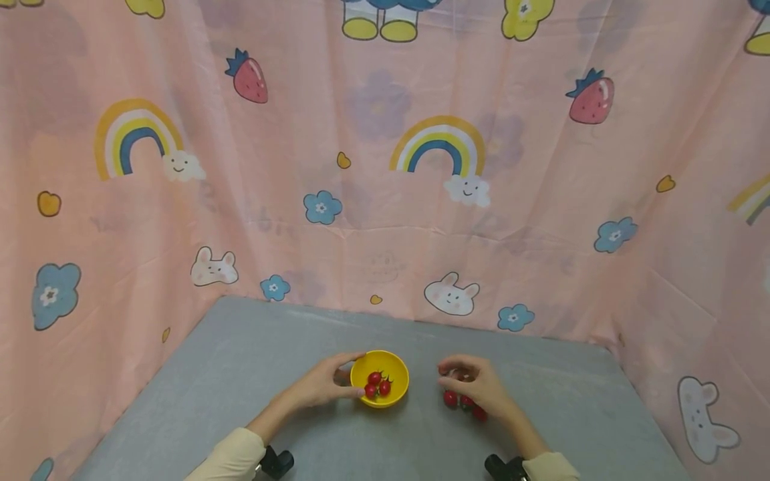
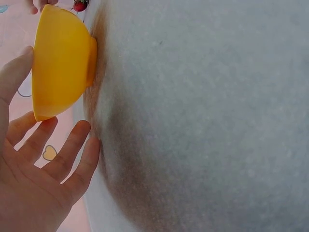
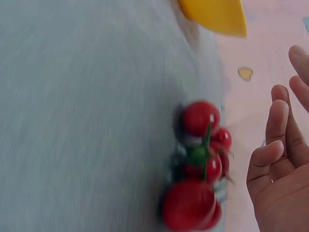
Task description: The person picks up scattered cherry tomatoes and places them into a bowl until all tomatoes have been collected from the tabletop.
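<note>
In the head view my left hand holds a small yellow bowl by its left side, thumb at the near rim and a finger at the far rim. The left wrist view shows the bowl upright on its foot, the other fingers spread beside it. Inside lie 3 cherry tomatoes with green stems. Over a cluster of cherry tomatoes to the bowl's right hovers my right hand, loosely bent, nothing showing in its fingers. From the right wrist, several tomatoes lie close together below that hand.
A grey cloth-like surface covers the table. Behind and beside it hangs a pink curtain with printed rainbows, flowers and rabbits. Dark wrist mounts sit at both sleeves.
</note>
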{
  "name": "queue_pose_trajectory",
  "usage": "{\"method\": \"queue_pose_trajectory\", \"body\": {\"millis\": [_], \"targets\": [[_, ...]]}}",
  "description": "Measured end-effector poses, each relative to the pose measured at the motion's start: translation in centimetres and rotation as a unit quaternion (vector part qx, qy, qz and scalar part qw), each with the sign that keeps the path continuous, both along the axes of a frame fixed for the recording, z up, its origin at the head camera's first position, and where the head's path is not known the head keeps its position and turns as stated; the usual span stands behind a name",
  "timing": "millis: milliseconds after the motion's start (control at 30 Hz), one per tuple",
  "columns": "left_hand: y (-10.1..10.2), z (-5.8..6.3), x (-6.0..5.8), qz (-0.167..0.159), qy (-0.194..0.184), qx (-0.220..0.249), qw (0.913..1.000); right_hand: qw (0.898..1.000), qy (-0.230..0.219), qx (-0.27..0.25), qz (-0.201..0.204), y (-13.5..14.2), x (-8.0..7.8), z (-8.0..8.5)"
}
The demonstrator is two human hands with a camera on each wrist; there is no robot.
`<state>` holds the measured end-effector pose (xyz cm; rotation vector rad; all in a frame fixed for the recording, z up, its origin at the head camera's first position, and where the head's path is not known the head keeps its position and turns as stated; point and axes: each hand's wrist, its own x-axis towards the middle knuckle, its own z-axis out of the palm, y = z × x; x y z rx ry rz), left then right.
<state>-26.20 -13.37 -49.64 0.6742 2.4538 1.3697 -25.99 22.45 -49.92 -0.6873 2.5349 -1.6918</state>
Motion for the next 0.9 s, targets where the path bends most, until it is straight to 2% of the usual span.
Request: {"method": "queue_pose_trajectory", "body": {"millis": [233,433,600,900], "targets": [[0.0,0.1,0.1,-0.003,-0.004,0.008,1.0000,0.999,0.012,0.007,-0.034,2.5,0.5,-0.1],[0.1,0.1,0.1,-0.004,-0.005,0.003,1.0000,0.999,0.026,-0.001,-0.030,4.7,0.9,-0.3],[0.1,0.1,0.1,-0.001,-0.007,-0.001,1.0000,0.999,0.012,0.018,-0.044,6.1,1.4,-0.6],[0.2,0.1,0.2,-0.002,0.000,-0.008,1.0000,1.000,0.013,0.024,-0.012,7.6,2.7,-0.6]]}}
